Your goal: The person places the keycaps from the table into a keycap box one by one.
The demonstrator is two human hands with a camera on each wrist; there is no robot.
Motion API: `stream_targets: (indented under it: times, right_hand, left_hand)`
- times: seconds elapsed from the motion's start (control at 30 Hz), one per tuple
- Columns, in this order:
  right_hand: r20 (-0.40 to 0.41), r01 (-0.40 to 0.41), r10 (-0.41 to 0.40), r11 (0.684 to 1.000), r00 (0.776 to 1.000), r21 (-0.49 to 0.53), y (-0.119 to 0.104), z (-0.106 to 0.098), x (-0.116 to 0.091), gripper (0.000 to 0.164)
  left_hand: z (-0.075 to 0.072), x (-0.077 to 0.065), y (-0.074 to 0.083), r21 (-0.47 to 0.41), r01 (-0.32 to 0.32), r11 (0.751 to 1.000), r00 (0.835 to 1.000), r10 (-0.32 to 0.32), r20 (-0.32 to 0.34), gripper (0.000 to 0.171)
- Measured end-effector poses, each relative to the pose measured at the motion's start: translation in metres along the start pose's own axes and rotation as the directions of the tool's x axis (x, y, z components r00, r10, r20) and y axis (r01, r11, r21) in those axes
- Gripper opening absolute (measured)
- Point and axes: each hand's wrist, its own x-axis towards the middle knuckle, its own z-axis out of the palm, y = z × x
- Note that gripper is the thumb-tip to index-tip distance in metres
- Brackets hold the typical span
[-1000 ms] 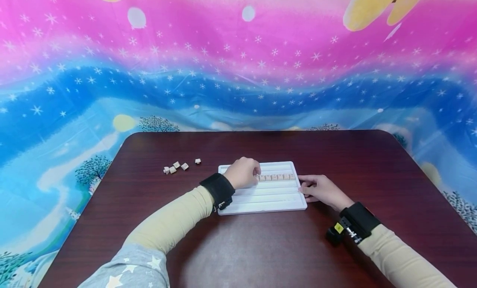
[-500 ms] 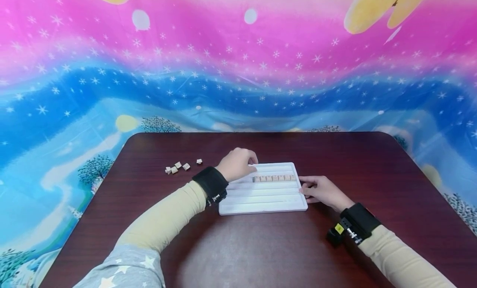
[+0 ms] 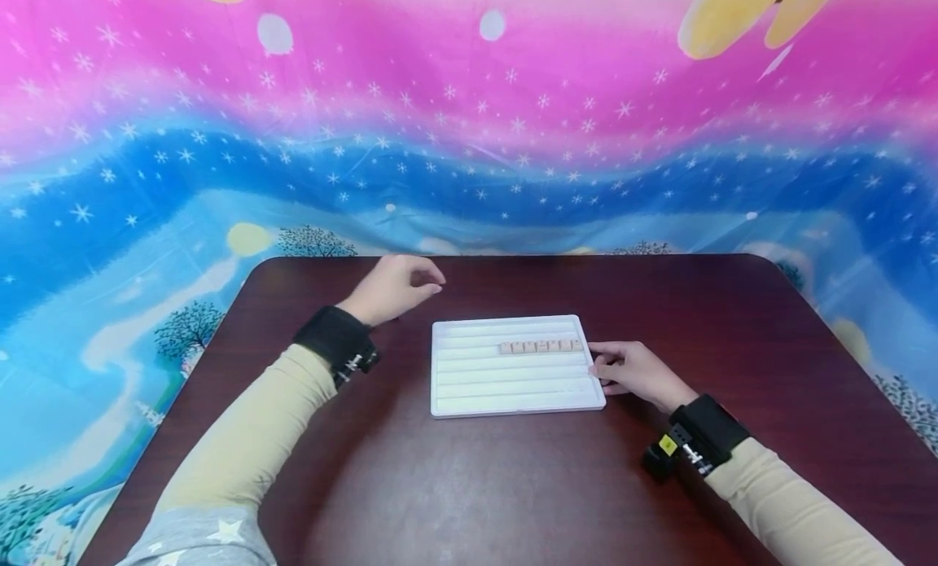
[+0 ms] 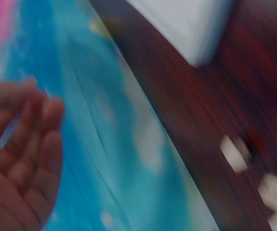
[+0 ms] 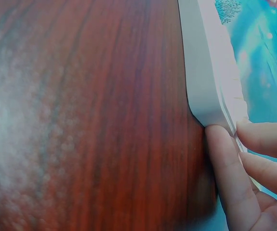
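Note:
A white ridged tray [image 3: 513, 379] lies on the table in the head view. A short row of pale keycaps [image 3: 541, 347] fills the right part of one of its grooves. My right hand [image 3: 636, 372] grips the tray's right edge; in the right wrist view its fingertips [image 5: 220, 139] meet the rim near a corner. Up and left of the tray, my left hand [image 3: 396, 289] hovers with fingers loosely bent and nothing between them. Loose keycaps [image 4: 234, 154] lie on the table in the blurred left wrist view; in the head view the left hand and wrist hide them.
The dark brown table [image 3: 484, 484] has rounded far corners. Behind it hangs a pink and blue cloth [image 3: 469, 142] with snowflakes. Each wrist wears a black band [image 3: 707, 432] with a small camera.
My left hand has moved off the row of keycaps, up and to the left, now covering the loose keycaps in the head view. The right hand and tray have stayed in place.

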Motion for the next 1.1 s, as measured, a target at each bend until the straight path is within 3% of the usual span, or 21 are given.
stream_targets:
  times: [0.17, 0.37, 0.67, 1.1]
  right_hand:
    - [0.002, 0.003, -0.003, 1.0, 1.0, -0.004, -0.002, -0.003, 0.001, 0.057]
    - [0.0, -0.007, 0.007, 1.0, 1.0, -0.006, -0.004, -0.005, 0.0, 0.058]
    - [0.003, 0.001, -0.001, 1.0, 1.0, 0.008, 0.001, -0.002, 0.001, 0.058]
    - [-0.006, -0.01, 0.01, 1.0, 1.0, 0.003, 0.0, 0.0, 0.001, 0.057]
  left_hand:
    - [-0.019, -0.016, -0.038, 0.02, -0.013, 1.0, 1.0, 0.012, 0.023, 0.015]
    - [-0.023, -0.034, -0.067, 0.135, 0.057, 0.989, 0.99, -0.073, 0.117, 0.017]
    - [-0.017, -0.039, -0.08, 0.313, 0.053, 0.948, 0.976, -0.115, 0.182, 0.021]
    - [-0.011, -0.042, -0.086, 0.403, 0.024, 0.915, 0.978, -0.106, 0.182, 0.018]
